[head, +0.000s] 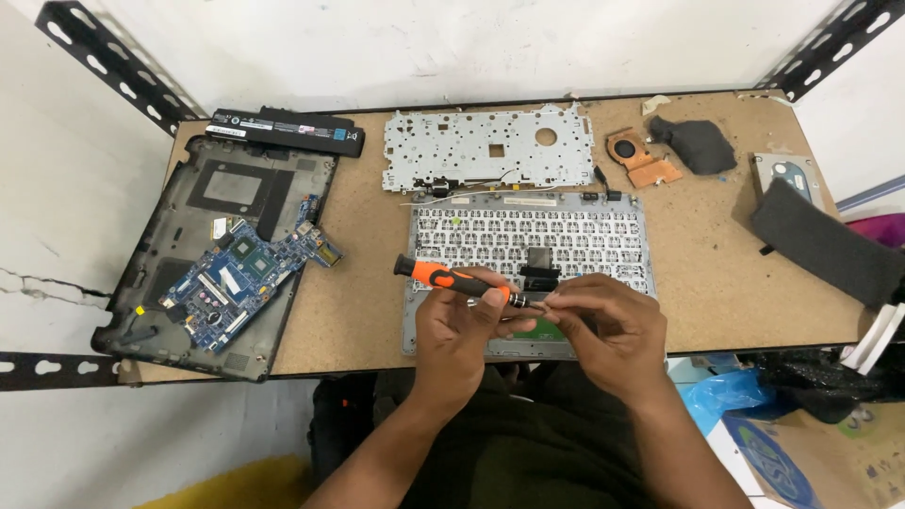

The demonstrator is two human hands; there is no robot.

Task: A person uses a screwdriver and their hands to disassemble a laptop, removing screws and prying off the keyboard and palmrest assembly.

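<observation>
Over the near edge of the keyboard frame [530, 247], both hands meet. The left hand [459, 325] grips the orange screwdriver [459, 279] — its long axis runs from upper left down to the right, tip pointing at the right hand [603, 320]. The right hand's fingertips pinch at that tip; whether they hold a bit or screw, I can't tell.

Particleboard surface [358, 311] carries a black laptop base [160, 283] at left, battery [287, 130] behind it, metal keyboard plate [485, 146], upturned keyboard deck [528, 240], copper cooling fan [641, 158], hard drive [787, 174], 2 dark cloths [698, 143].
</observation>
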